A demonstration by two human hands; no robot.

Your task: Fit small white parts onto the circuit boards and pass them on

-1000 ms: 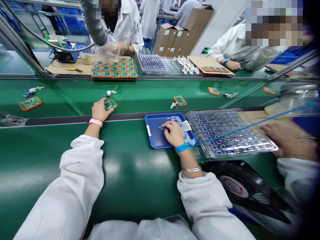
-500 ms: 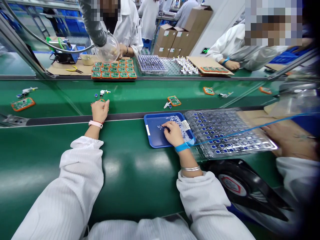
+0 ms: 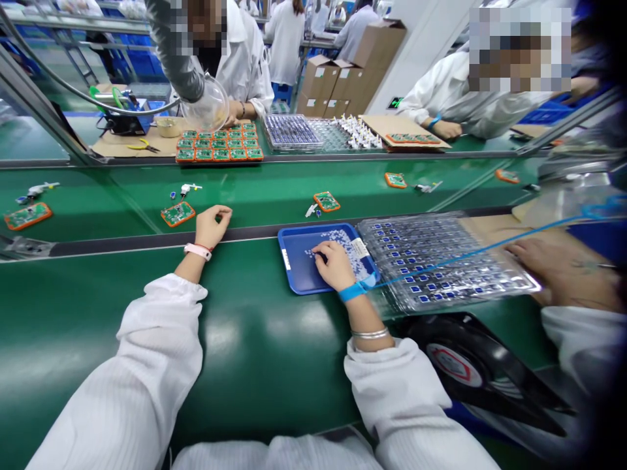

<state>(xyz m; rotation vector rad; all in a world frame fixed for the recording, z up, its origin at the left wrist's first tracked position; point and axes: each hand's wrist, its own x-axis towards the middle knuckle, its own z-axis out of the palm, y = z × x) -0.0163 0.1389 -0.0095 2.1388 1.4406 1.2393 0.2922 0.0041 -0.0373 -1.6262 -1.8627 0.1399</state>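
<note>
Left hand (image 3: pixel 213 225) rests loosely curled, empty, right of the unheld circuit board (image 3: pixel 177 213); right hand (image 3: pixel 336 264) probes white parts (image 3: pixel 343 238) in the blue tray (image 3: pixel 294 264), grasp unclear.

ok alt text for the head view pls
A person's right hand rests in a blue tray of small white parts beside a green conveyor belt; the left hand lies curled at the belt's edge near a circuit board.

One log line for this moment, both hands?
left hand: curled, near orange-framed green circuit board | right hand: in blue plastic tray, on small white parts
</note>
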